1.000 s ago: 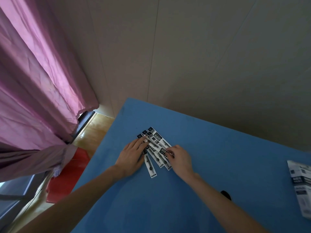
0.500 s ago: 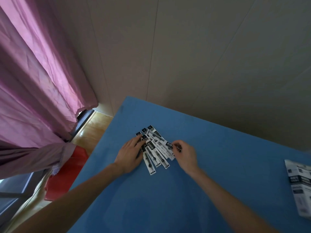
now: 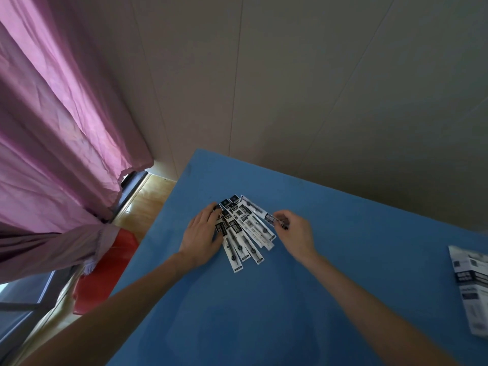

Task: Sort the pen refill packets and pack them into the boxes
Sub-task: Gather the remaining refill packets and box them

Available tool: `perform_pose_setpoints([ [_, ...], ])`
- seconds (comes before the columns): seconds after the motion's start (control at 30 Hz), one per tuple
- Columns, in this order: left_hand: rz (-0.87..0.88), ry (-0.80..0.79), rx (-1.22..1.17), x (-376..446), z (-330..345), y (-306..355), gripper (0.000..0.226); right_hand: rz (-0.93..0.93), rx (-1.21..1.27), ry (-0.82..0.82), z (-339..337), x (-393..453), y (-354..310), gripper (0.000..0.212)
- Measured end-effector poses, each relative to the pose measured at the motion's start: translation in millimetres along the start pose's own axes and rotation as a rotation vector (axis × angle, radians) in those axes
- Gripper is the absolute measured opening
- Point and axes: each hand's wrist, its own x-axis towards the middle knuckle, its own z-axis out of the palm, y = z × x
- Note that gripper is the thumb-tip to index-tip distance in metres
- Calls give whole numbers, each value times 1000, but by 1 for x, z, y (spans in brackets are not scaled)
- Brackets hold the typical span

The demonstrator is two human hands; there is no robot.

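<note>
Several black-and-white pen refill packets (image 3: pixel 244 231) lie fanned out in a loose pile on the blue table (image 3: pixel 290 313). My left hand (image 3: pixel 202 232) lies flat on the pile's left side, fingers straight, pressing the packets down. My right hand (image 3: pixel 294 232) is at the pile's right edge, and its fingertips pinch the end of one packet (image 3: pixel 273 219) that sticks out to the right. White boxes with dark labels (image 3: pixel 471 286) lie at the table's right edge, partly cut off by the frame.
A beige wall stands right behind the table. A pink curtain (image 3: pixel 52 143) hangs at the left, with a red object (image 3: pixel 105 270) on the wooden floor beneath it. The table's left edge runs diagonally near my left forearm.
My right hand slid from on top of the pile to its right edge and took one packet's end in its fingertips, drawing it rightward. My left hand stayed on the pile.
</note>
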Motion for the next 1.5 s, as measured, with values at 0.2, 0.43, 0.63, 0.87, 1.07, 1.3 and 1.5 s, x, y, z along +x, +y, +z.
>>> perform_pose_setpoints([
  [0.2, 42, -64, 80, 2, 3, -4, 59, -71, -147, -170, 19, -14, -11, 34],
  [0.43, 60, -46, 87, 0, 3, -11, 59, -14, 244, 22, -10, 2, -23, 25],
  [0.63, 32, 1, 30, 1, 5, -7, 68, -10, 430, 41, -46, 25, -52, 25],
  [0.87, -20, 45, -15, -1, 4, -6, 63, -5, 97, -365, -14, 60, -61, 43],
  [1.07, -109, 100, 14, -19, 1, 0, 59, 40, -345, -301, 27, 29, -47, 79],
  [1.3, -345, 18, -458, -18, -2, 48, 56, 2, -470, -364, 47, -27, -61, 99],
  [1.5, -542, -21, -947, -15, 0, 50, 38, 58, -419, -368, 49, -42, -62, 47],
])
